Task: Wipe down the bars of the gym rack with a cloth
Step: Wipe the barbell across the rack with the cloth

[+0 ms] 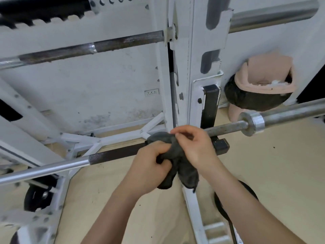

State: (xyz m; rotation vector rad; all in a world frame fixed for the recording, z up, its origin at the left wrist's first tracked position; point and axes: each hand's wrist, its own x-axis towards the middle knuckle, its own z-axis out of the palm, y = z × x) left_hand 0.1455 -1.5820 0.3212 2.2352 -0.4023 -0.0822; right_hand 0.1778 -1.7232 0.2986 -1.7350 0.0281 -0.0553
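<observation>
A dark grey cloth hangs bunched between both hands, just in front of the lower barbell. My left hand grips the cloth's lower left part in a closed fist. My right hand pinches its top edge with thumb and fingertips. The lower barbell runs from the lower left across the white rack upright to its steel sleeve on the right; its middle is hidden behind the hands and cloth. A second barbell rests higher on the rack.
A pink bin with a black liner stands against the white wall at right. Black weight plates lie at the lower left and near my right forearm. White rack base struts cross the tan floor.
</observation>
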